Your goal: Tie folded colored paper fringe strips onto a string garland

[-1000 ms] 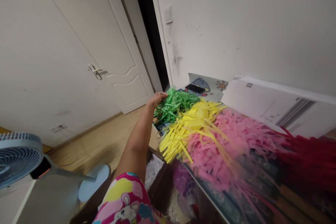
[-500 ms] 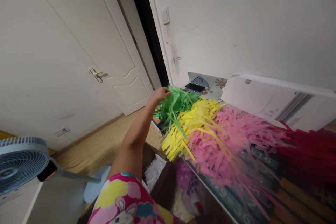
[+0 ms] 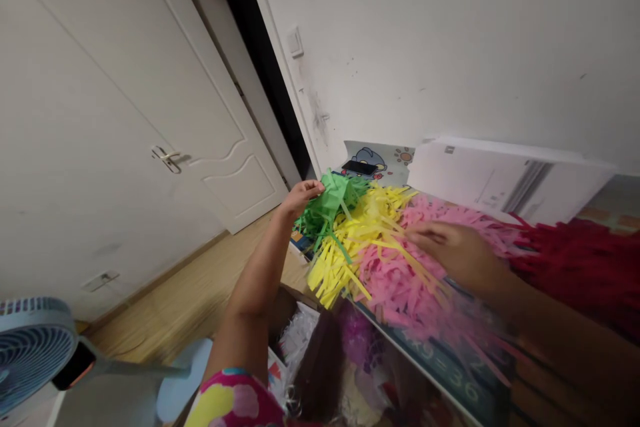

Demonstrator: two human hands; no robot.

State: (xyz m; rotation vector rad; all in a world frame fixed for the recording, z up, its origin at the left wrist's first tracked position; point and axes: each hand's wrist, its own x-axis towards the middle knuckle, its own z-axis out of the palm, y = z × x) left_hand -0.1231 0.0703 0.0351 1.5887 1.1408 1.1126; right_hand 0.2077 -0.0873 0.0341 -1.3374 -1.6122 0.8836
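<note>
Shredded paper strips lie in coloured heaps along a dark printed board (image 3: 450, 373). At the far left end is the green heap (image 3: 333, 200); my left hand (image 3: 304, 197) pinches green strips at its edge. Beside it sits the yellow heap (image 3: 367, 223), its long strips trailing over the pink heap (image 3: 400, 280). My right hand (image 3: 453, 250) is over the pink heap, thumb and finger closed at the end of a pale yellow strip. Farther right lies a dark red heap (image 3: 585, 267).
An open box (image 3: 300, 340) with white shreds stands below the board, beside purple material (image 3: 356, 337). A white carton (image 3: 490, 177) leans at the wall. A phone-like black slab (image 3: 361, 167) lies behind the green heap. A fan (image 3: 35, 353) stands lower left, a door (image 3: 200, 113) beyond.
My right hand has come in from the right to the yellow and pink strips. My left hand stays at the green heap, where a flat green piece now shows more. The view has shifted slightly right.
</note>
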